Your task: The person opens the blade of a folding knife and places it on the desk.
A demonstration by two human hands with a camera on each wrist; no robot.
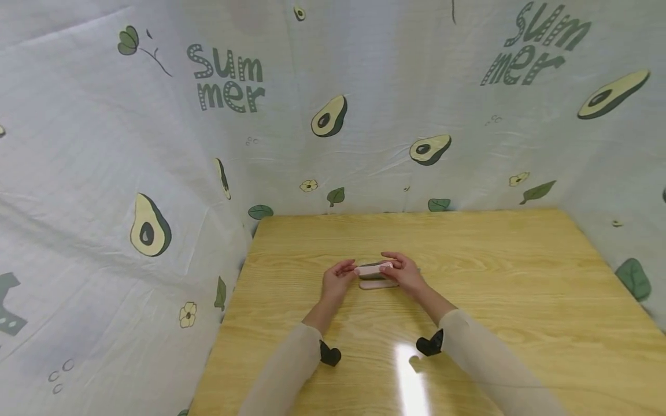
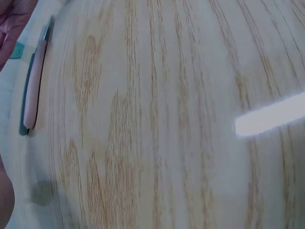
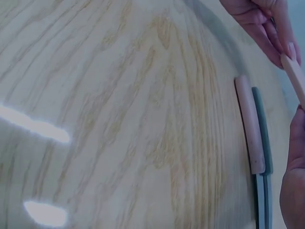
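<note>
Between my two hands is a slim, pale pink handle-shaped piece (image 1: 372,270), held over the table. My left hand (image 1: 337,281) pinches its left end; in the right wrist view that left hand (image 3: 267,24) has thumb and a finger on the tip. At the other end, my right hand (image 1: 408,276) grips it with the thumb on its near face. Just below lie two utensils side by side, a pink-handled one (image 3: 250,124) and a green-handled one (image 3: 263,129), thin metal parts pointing right. What extends from the held piece is hidden by my right hand.
A small teal piece (image 2: 17,50) shows past my right hand. The wooden table (image 1: 494,300) meets a hanging cloth (image 1: 374,104) printed with avocados at its back and sides. Black wrist mounts (image 1: 430,345) sit on the inner sides of the sleeves.
</note>
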